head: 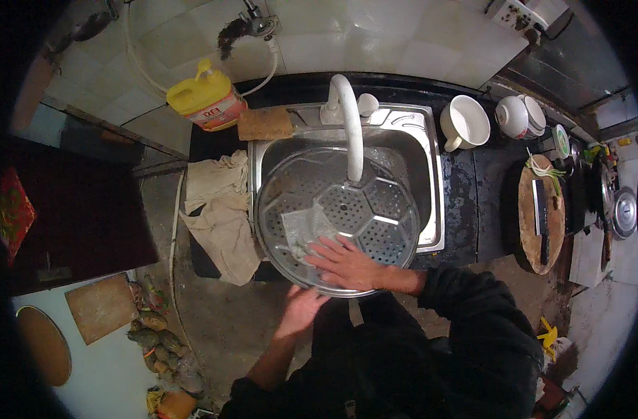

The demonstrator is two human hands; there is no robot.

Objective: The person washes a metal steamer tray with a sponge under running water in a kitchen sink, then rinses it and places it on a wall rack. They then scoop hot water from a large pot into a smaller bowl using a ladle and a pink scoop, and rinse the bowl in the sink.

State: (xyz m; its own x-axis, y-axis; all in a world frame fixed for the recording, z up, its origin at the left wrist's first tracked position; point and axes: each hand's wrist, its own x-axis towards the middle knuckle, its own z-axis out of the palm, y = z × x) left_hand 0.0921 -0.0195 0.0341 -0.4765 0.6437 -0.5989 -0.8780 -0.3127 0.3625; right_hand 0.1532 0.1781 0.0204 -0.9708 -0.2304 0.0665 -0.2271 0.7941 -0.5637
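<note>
A round metal steamer tray point(387, 238), with small drain holes and raised ribs, rests over the sink point(437, 209) and covers much of its basin. My right hand point(345, 264) lies flat on the near part of the tray, fingers spread, holding a thin pale cloth point(304, 224) against the metal. Part of that cloth is hidden under my fingers. At the near left rim, my left hand point(300, 311) grips the tray's edge from below, its fingertips partly hidden. The white curved faucet point(354, 131) reaches over the tray's far side.
Beige rags point(222, 225) lie left of the sink. A sponge block point(266, 124) and a yellow detergent jug point(206, 99) stand behind them. At right are a white mug point(468, 120), stacked bowls point(512, 116), and a round chopping board point(528, 235) bearing a cleaver point(538, 207) and scallions point(546, 168).
</note>
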